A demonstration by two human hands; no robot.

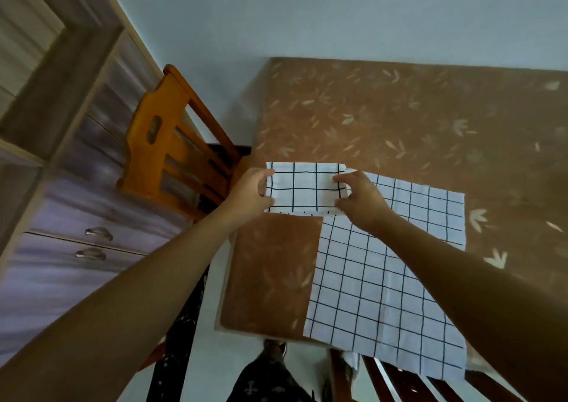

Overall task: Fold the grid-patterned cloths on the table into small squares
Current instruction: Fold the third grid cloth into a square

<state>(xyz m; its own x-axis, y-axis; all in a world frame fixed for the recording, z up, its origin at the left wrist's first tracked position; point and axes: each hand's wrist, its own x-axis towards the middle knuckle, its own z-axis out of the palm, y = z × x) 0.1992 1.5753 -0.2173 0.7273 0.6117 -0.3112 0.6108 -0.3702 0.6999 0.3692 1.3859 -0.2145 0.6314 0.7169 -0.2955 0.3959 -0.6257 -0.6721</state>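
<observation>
A white cloth with a black grid, folded into a small rectangle (304, 188), lies near the table's left edge. My left hand (250, 194) pinches its left side between thumb and fingers. My right hand (358, 200) pinches its right side the same way. A larger grid-patterned cloth (384, 285) lies spread flat to the right and nearer me. Its near edge hangs over the table's front edge. The folded piece rests against the spread cloth's far left corner, which my right hand partly hides.
The table (399, 119) has a brown leaf-print cover. An orange wooden chair (172, 152) stands at its left side. Grey drawers with metal handles (95, 241) line the left wall. Dark wooden chair slats (399, 380) and my feet show below the table's front edge.
</observation>
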